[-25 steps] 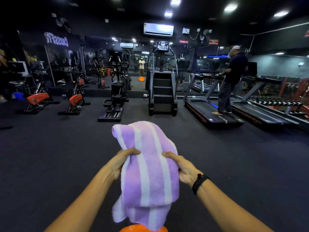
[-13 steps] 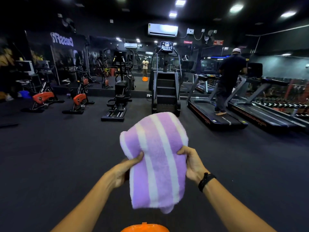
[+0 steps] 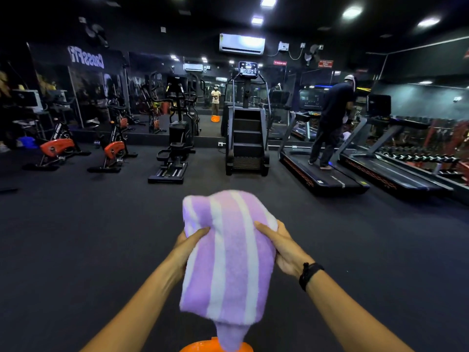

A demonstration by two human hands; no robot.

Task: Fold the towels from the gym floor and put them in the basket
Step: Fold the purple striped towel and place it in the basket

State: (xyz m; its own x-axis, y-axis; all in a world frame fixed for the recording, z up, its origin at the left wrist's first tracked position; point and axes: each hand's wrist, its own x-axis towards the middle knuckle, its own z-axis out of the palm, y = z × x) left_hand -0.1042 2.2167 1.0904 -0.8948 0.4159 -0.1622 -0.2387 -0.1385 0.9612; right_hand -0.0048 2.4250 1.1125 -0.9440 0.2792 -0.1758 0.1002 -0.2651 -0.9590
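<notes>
Pretty dim room on my feed, black floor and walls soak up most of the light. It all comes from the ceiling panels top right, which blow out white, and the air conditioner glares too. The mirror wall doubles the lights. The towel up close is bright but soft and fuzzy. Wide lens bends the edges, corners go near black.

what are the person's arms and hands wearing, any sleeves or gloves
No gloves and no sleeves in view: both forearms are bare up to the frame edge. The left hand wears nothing. The right hand has a black band around its wrist, like a watch or bracelet; no face or markings can be made out.
</notes>
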